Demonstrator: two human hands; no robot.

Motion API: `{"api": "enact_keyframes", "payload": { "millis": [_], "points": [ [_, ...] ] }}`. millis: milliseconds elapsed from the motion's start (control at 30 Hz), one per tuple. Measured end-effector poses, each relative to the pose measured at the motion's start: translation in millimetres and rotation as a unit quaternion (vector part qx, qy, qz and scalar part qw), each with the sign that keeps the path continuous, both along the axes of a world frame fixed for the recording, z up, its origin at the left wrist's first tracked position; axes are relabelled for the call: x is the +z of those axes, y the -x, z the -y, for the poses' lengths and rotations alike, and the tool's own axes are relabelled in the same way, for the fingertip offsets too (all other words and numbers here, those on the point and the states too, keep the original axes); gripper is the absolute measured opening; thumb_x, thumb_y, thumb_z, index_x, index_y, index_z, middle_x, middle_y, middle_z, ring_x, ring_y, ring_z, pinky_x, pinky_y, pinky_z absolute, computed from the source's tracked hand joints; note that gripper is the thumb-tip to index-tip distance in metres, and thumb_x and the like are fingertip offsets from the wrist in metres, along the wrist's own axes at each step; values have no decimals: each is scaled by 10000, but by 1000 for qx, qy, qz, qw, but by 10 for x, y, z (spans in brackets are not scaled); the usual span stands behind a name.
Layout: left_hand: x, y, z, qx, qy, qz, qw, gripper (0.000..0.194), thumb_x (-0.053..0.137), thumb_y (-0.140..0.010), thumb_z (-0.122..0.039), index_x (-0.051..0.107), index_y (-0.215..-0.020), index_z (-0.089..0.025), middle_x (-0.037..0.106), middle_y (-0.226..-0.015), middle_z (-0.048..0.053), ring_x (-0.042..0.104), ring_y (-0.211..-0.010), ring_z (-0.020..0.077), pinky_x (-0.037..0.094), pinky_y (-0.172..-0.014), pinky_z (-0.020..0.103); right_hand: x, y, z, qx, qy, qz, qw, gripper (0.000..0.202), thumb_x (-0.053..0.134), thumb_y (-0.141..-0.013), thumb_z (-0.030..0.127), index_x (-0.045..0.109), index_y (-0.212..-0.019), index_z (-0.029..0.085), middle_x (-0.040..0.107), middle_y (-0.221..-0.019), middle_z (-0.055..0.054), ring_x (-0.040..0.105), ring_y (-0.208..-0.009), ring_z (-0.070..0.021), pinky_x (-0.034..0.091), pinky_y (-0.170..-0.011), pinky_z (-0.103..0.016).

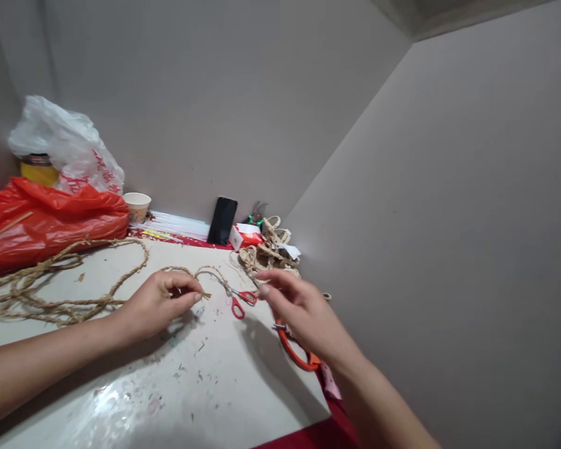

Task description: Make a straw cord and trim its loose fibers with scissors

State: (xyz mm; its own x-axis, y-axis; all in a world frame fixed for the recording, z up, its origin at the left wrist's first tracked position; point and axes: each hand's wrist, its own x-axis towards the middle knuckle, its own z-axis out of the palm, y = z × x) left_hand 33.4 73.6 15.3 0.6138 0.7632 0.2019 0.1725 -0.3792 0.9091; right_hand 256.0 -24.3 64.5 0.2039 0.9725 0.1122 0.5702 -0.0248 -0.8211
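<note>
My left hand [161,302] is closed in a pinch on the end of a straw-coloured rope [206,295], whose short frayed tip sticks out past the thumb. Above the right side of the table is my right hand [303,305], with thumb and forefinger brought close together around a thin grey thing [254,280] too small to name. Between the hands lie red-handled scissors [238,305], just left of the right fingertips. Under the right hand shows a larger orange-handled tool [290,349], partly hidden by it. More twisted rope [116,290] lies in loose loops behind my left forearm.
A red plastic bag [51,218], a white bag [65,143] and a paper cup [137,206] stand at the back left. A phone [222,220] leans on the wall near green-handled pliers [256,215] and braided coils [271,259]. Scraps dot the white tabletop [229,386]; a wall [425,262] rises at right.
</note>
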Motion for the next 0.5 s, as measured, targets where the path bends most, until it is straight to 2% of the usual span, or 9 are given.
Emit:
{"api": "enact_keyframes", "payload": {
  "millis": [67, 133, 200, 267, 367, 500],
  "points": [
    [-33, -12, -14, -8, 24, 25, 999, 159, 607, -766, -312, 696, -719, -188, 639, -787, 35, 561, -762, 163, 421, -716, 258, 95, -293, 280, -66, -20, 134, 989, 293, 526, -832, 435, 650, -926, 186, 654, -783, -41, 552, -621, -143, 422, -568, -258],
    [-67, -28, -18, -8, 58, 37, 998, 160, 637, -743, -330, 693, -697, -188, 629, -782, 32, 548, -742, 153, 414, -693, 252, 58, -548, 560, -135, 21, 248, 959, 327, 482, -838, 471, 655, -863, 194, 678, -780, -62, 581, -635, -176, 425, -588, -281],
    [-93, -49, -3, -1, 130, 38, 991, 174, 666, -713, -355, 684, -701, -182, 602, -706, 14, 504, -626, 120, 387, -592, 230, -100, -726, 784, -200, 106, 359, 906, 342, 453, -838, 494, 656, -819, 220, 694, -780, -71, 596, -629, -203, 387, -556, -290],
    [-110, -72, 27, 2, 220, 38, 975, 207, 687, -687, -380, 671, -724, -178, 547, -590, -17, 425, -506, 87, 324, -489, 209, -317, -820, 919, -201, 200, 404, 869, 351, 411, -866, 483, 646, -807, 230, 703, -795, -78, 623, -667, -228, 369, -567, -295],
    [-120, -97, 84, -16, 309, 44, 950, 243, 703, -665, -398, 642, -728, -171, 486, -495, -46, 367, -434, 67, 266, -428, 192, -593, -858, 967, -192, 244, 400, 862, 353, 395, -880, 484, 628, -838, 223, 709, -833, -95, 651, -749, -249, 374, -591, -289],
    [-156, -98, 129, -33, 372, 65, 925, 265, 717, -654, -392, 615, -723, -158, 514, -546, -40, 348, -417, 45, 226, -391, 175, -755, -911, 932, -199, 240, 364, 878, 302, 399, -884, 413, 615, -930, 208, 710, -789, -91, 657, -720, -226, 384, -598, -277]
  ]
}}
